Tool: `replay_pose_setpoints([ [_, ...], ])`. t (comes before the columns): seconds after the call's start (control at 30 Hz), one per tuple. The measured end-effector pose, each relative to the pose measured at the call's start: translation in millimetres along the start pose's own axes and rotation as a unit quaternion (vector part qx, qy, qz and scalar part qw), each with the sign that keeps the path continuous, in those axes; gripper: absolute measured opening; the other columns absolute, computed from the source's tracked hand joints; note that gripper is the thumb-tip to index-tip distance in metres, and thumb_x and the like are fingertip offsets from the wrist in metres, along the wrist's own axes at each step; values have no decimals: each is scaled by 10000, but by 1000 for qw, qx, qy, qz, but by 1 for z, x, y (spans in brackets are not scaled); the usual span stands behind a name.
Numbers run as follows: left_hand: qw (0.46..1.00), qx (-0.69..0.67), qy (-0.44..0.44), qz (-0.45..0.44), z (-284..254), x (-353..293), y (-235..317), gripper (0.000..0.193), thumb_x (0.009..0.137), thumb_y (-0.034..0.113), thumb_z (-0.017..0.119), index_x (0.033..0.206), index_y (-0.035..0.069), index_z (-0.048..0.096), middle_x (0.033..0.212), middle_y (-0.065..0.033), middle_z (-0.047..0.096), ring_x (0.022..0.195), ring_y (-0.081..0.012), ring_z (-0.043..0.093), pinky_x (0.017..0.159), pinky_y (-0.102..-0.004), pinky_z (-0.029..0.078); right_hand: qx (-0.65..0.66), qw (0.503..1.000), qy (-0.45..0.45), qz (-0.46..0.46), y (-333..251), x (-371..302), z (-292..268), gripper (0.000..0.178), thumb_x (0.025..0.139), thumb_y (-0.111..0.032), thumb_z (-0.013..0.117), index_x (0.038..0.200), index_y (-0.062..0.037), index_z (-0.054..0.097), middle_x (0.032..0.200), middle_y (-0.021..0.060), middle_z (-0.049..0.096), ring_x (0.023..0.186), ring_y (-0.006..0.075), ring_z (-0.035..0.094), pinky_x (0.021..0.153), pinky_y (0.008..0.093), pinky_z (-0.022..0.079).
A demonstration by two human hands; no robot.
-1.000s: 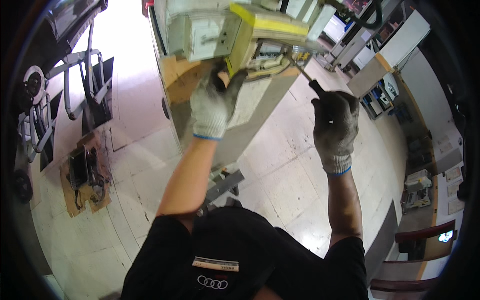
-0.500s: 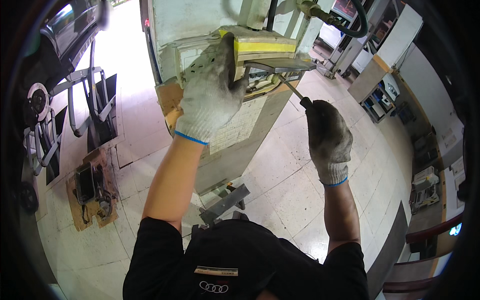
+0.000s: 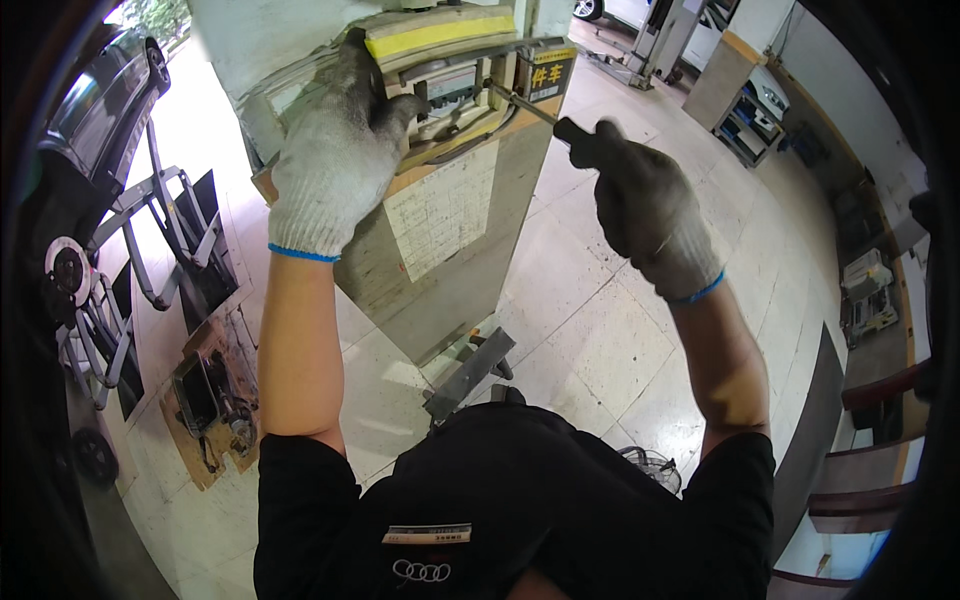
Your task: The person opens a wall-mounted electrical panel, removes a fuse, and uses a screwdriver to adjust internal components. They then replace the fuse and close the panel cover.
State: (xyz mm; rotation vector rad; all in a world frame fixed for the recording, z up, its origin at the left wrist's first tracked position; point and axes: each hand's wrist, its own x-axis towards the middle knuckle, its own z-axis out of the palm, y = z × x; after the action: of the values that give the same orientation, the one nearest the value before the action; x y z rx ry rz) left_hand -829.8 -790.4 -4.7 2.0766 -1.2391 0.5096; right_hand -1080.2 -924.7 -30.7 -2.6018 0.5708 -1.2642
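Observation:
My left hand point(image 3: 340, 150), in a grey-white knit glove with a dark palm, lies against the left side of a wall-mounted electrical box point(image 3: 455, 95). Its fingers reach up beside a yellow-striped ledge point(image 3: 440, 36), thumb spread apart at the opening's edge. Over the opening a dark flap point(image 3: 482, 57) is raised, with breakers and cables partly visible below it. A screwdriver point(image 3: 530, 106) with a dark handle is gripped in my gloved right hand point(image 3: 645, 195). The shaft points up and left, its tip at the right part of the opening.
Below the box stands a grey panel point(image 3: 465, 290) with a paper sheet point(image 3: 440, 215). A grey metal piece point(image 3: 470, 375) is near its foot. On the floor at left, parts lie on cardboard point(image 3: 245, 350). Lift arms point(image 3: 150, 235) and a dark car point(image 3: 105, 110) are farther left.
The view has shifted, placing the box farther up and left. More of its opening shows. My right hand still holds the screwdriver, now with the wrist turned; the left stays against the box.

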Motion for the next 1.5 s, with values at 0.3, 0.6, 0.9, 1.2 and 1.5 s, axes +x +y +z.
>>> replay_pose_setpoints([
  [0.3,999,17,36,30,2,-1,1,725,961,451,695,1539,94,441,1218,-185,725,1116,-324,718,1007,-431,557,-365,907,-75,-194,-15,15,-29,356,962,-266,735,1244,-89,609,853,80,701,832,272,708,690,388,560],
  [0.6,998,43,-32,19,2,-9,3,924,889,383,793,1588,5,321,1593,-223,429,1388,-345,531,1154,-390,442,138,893,-210,374,-18,22,-31,521,1023,-529,620,1227,-59,712,631,4,568,568,129,577,519,330,468],
  [0.9,997,54,-48,24,10,-7,-4,929,889,408,801,1588,4,342,1623,-210,396,1494,-294,413,1226,-357,343,6,969,-172,179,-8,16,-20,389,1027,-438,623,1132,-68,684,737,73,672,551,202,631,547,345,531],
  [1.2,992,-77,-98,-9,13,-6,-8,983,915,215,799,1641,27,163,1622,-176,424,1498,-262,414,1228,-351,336,-137,984,-103,-44,-5,18,-18,357,1033,-351,644,1179,-29,697,720,90,684,599,170,635,575,336,519],
  [1.5,997,-47,-65,9,11,-7,-7,954,897,170,809,1623,-3,215,1605,-191,445,1484,-281,432,1215,-355,354,-265,952,-34,-148,-4,18,-19,294,1004,-292,666,1195,-71,700,794,81,687,548,198,612,556,362,548],
])
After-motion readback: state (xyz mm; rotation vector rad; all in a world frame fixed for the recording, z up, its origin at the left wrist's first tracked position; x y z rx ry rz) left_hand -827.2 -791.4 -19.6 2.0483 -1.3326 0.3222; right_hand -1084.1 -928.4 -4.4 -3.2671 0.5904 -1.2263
